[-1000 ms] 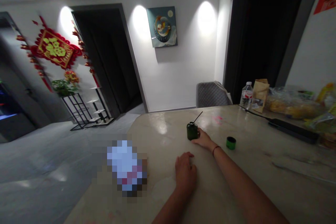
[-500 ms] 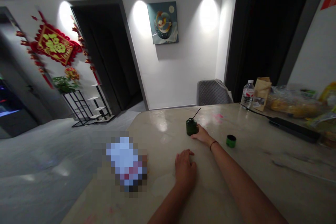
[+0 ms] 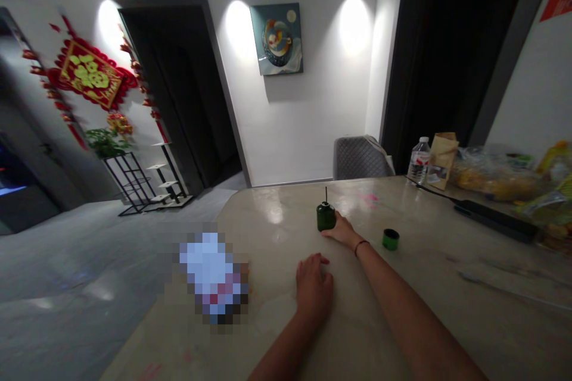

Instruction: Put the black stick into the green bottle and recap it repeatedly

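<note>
Near the far part of the table, my right hand is closed around the right side of a small dark green bottle, which stands upright. A thin dark stick rises nearly straight out of the bottle's mouth. My left hand rests on the tabletop closer to me, fingers loosely bent and thumb apart, holding nothing. A green cap sits to the right of my right forearm, hollow side up. My palm and part of the fingers behind the bottle are hidden.
A blurred-out pale object lies left on the stone-like table. At the back right are a water bottle, a paper bag, plastic bags and a black power strip. A grey chair stands behind.
The stick in the bottle leaned to the right before and now stands almost upright. Both hands and the bottle stay in nearly the same places; the view has shifted slightly.
</note>
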`<act>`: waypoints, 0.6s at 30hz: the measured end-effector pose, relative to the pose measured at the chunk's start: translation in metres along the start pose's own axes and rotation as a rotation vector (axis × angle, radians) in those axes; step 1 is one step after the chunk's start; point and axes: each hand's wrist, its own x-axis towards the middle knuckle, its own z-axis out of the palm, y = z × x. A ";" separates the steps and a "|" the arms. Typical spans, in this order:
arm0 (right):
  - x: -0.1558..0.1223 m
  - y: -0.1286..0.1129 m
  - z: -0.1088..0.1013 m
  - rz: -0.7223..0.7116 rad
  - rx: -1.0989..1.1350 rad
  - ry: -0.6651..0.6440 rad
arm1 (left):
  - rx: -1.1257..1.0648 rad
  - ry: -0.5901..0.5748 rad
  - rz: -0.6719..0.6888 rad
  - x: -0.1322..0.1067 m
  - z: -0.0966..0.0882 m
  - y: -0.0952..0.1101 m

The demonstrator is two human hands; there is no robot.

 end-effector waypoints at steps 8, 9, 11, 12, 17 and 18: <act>0.001 0.000 -0.004 0.005 0.105 -0.049 | 0.000 -0.011 -0.013 0.000 -0.003 0.003; 0.000 0.000 -0.005 0.005 0.130 -0.062 | 0.001 -0.013 -0.015 0.000 -0.004 0.004; 0.000 0.000 -0.005 0.003 0.135 -0.060 | -0.001 -0.015 -0.012 0.000 -0.004 0.004; -0.001 -0.001 -0.004 -0.001 0.115 -0.049 | -0.003 -0.014 -0.008 0.000 -0.004 0.004; -0.003 -0.002 -0.003 -0.024 0.034 -0.028 | 0.007 -0.015 -0.012 0.000 -0.003 0.003; -0.003 -0.001 -0.003 -0.027 0.052 -0.040 | 0.010 -0.015 -0.012 0.000 -0.004 0.003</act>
